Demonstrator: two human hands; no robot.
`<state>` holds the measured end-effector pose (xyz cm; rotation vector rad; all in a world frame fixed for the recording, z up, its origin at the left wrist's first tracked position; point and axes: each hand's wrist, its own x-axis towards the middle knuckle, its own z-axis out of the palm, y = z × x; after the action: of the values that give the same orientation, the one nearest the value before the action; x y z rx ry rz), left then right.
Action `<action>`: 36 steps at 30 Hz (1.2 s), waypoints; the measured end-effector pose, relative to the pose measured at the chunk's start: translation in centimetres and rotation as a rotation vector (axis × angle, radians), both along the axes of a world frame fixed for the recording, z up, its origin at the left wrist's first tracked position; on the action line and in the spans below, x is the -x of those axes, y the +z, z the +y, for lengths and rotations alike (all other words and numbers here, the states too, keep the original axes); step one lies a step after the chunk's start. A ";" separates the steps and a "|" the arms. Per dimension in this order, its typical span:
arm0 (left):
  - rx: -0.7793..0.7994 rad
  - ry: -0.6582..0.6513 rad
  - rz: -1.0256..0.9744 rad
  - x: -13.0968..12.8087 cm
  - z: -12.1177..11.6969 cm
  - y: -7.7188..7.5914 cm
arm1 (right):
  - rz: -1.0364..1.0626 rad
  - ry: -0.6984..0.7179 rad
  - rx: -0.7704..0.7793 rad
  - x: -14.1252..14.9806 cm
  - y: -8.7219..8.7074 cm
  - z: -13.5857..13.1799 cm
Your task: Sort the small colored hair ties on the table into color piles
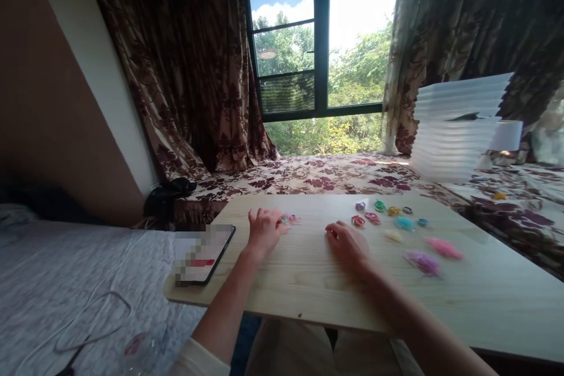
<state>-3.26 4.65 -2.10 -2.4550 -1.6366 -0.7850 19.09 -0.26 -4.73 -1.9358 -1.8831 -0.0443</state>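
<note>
Two bare hands over a pale wood counter [308,282]; counter is the landmark for all places here. Left hand [264,232] sits at the counter's far left part, fingers bent down to a small multicoloured bunch [291,219]. Bunch lies on the counter's far half, at the left fingertips, on their right side. Left grip looks narrow; cannot tell whether it pinches the bunch or only touches it. Right hand [348,242] is low over the counter's middle, fingers curled; width of the right grip cannot be told, nor whether anything is in it. Bunch is well apart from the right grip, toward the counter's left.

Counter's far right part: purple loops [360,206], green loops [379,205], yellow loops [393,211], red loops [358,221], a teal bundle [404,223], a blue coil [423,222]. Counter's right half, nearer: cream bundle [393,236], pink bundle [444,248], purple bundle [423,263]. Phone or tablet [215,261] at the counter's left edge, screen partly pixelated. Bed [35,264] left of the counter, white foam stack [458,141] beyond its far right.
</note>
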 end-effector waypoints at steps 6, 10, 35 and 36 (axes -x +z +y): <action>0.015 0.067 0.103 3.4 1.1 0.4 | -0.007 0.008 -0.023 -0.1 -0.2 0.3; 0.044 0.039 0.157 4.0 0.9 0.4 | -0.013 0.014 -0.007 -0.1 -0.1 0.2; 0.034 -0.188 0.387 2.8 0.2 0.8 | 0.002 0.007 -0.002 0.2 0.1 -0.1; 0.042 -0.194 0.380 2.7 0.2 0.8 | 0.000 0.007 -0.004 0.2 0.1 -0.1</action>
<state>-6.01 4.84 -1.27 -2.6142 -1.3072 -0.2741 18.94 -0.35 -4.62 -1.9270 -1.8886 -0.0460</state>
